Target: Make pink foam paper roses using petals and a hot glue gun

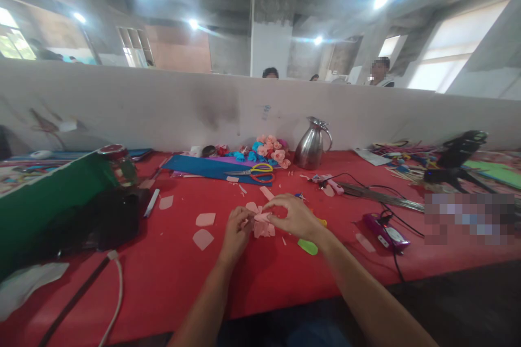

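Note:
My left hand (236, 227) is closed, its fingertips pinching the left edge of a pink paper petal (262, 217). From the other side, my right hand (296, 217) grips the same petal between thumb and fingers. Under and around it lies a small heap of pink petals (264, 230) on the red tabletop (260, 282). Loose cut petals (203, 239) are spread to the left of my hands. Beside my right wrist lies a lime-green spoon-shaped piece (307, 246), partly covered by the forearm.
Behind my hands, scissors (260, 172) with yellow and orange handles rest on a blue sheet (195, 165). Paper flowers (273, 149) and a steel jug (312, 143) stand near the white partition (163, 103). A purple power strip (385, 233) with cables lies right; a green box (36, 211) stands left.

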The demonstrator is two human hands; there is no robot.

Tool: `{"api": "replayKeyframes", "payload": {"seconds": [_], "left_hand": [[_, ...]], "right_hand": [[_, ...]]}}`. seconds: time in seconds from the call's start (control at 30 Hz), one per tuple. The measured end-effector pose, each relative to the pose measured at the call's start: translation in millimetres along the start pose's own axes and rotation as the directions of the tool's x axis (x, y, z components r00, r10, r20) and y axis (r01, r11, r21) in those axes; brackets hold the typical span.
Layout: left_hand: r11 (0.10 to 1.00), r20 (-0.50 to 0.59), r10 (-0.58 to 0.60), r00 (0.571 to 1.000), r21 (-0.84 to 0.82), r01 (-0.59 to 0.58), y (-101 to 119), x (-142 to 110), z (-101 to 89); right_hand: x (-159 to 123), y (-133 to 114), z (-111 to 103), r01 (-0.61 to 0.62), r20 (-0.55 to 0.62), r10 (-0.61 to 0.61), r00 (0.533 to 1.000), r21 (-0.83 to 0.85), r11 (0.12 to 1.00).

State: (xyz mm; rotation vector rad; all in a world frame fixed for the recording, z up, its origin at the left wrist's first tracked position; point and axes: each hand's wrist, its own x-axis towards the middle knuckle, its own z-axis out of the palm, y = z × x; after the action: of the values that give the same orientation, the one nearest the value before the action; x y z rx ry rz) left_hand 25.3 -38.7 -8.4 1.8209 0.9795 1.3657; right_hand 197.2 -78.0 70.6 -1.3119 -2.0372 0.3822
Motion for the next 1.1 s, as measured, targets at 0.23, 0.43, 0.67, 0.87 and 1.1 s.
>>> {"api": "replayKeyframes", "payload": {"seconds": [0.23, 0.43, 0.67, 0.87, 1.1], "left_hand": [[0.993, 0.018, 0.037, 0.999, 0.107, -0.039, 1, 0, 1.0], [0.991, 0.055, 0.026, 0.998, 0.132, -0.033, 0, -1, 1.8], [0.994, 0.131, 0.018, 0.991, 0.105, -0.032, -1, -2, 3.7], [0.999, 0.211, 0.001, 0.978, 0.041, -0.01, 3, -4, 5.6], [0.986, 0.104, -0.062, 0.993, -0.149, 0.077, 2, 0, 2.3]], "right_hand": [[1, -8, -2, -0.034, 0.093, 0.067, 0.993, -0.319, 0.947], [4, -9, -5, -0.005, 0.1, 0.045, 0.994, -0.37, 0.929], [10, -7, -13, -0.026, 0.189, 0.095, 0.977, -0.34, 0.94], [12, -3, -20, -0.009, 0.283, 0.097, 0.954, -0.296, 0.955], [13, 7, -27, -0.052, 0.245, 0.093, 0.965, -0.17, 0.984]]}}
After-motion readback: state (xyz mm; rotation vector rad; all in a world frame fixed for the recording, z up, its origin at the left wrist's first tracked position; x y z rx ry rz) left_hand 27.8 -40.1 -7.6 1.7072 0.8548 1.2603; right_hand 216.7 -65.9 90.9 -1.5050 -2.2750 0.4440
